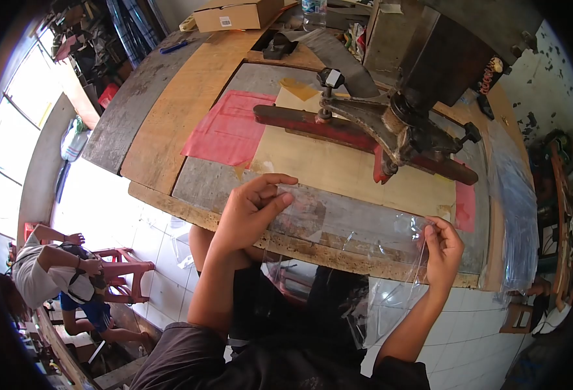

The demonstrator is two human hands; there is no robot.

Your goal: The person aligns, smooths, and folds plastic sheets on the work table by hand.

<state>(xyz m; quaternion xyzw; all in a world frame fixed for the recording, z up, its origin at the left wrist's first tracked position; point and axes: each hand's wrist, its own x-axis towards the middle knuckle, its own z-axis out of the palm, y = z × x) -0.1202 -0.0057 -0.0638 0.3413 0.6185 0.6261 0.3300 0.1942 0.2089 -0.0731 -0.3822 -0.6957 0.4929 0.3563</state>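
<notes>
A clear plastic sheet [390, 250] hangs between my two hands over the front edge of the bench, its lower part drooping above my lap. My left hand [251, 211] is closed on its left upper corner, index finger and thumb curled around the film. At the other end my right hand [444, 250] pinches the right upper corner between thumb and fingers. Beyond the sheet, a press [403, 130] with a red-edged bar stands over a cream board [325, 159] on the grey bench plate.
Red sheets [225, 133] lie under the board's left side. More clear plastic [514, 214] is draped at the bench's right edge. A cardboard box [238, 14] and a water bottle [314, 14] stand at the back. Another person [52, 266] sits at lower left beside a red stool [127, 270].
</notes>
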